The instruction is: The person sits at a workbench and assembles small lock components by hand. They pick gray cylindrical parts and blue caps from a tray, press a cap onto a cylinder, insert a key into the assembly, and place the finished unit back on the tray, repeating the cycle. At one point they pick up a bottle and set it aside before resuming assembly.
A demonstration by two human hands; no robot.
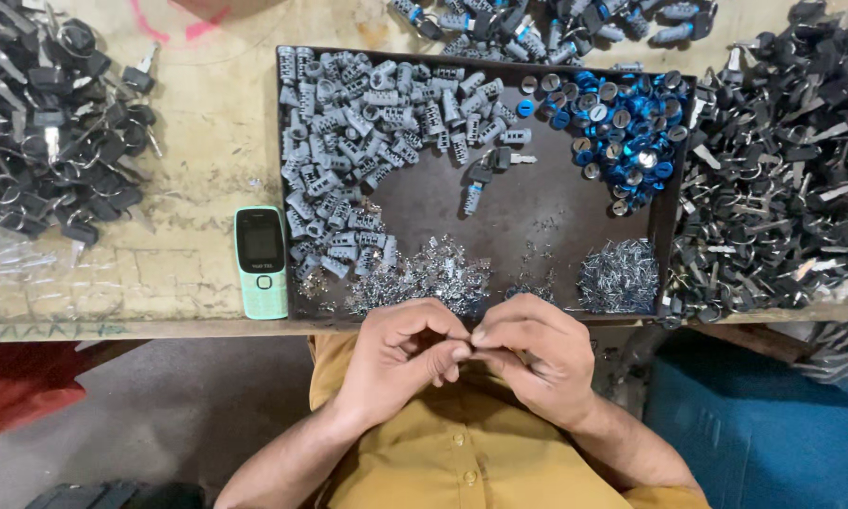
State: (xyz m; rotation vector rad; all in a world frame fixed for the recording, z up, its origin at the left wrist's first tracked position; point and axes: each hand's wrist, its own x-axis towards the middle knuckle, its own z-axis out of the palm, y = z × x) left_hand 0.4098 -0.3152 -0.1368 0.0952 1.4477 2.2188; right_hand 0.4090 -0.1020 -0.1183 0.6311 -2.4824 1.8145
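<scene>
Both hands pinched together at fingertips, left hand [400, 353] meeting right hand [537, 358], clamped on something too small to tell. Just beyond: dark tray [537, 221] holding grey cylinders [367, 123], blue caps [622, 123], tiny metal bits [424, 278].

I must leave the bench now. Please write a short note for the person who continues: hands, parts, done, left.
Left hand and right hand: fingertips pinched together at the bench edge, on something too small to see.
Dark tray: grey cylinders left, blue caps right, small metal bits along the front.
Done: one cylinder with a key lies mid-tray.
Left: most cylinders still loose.
</scene>
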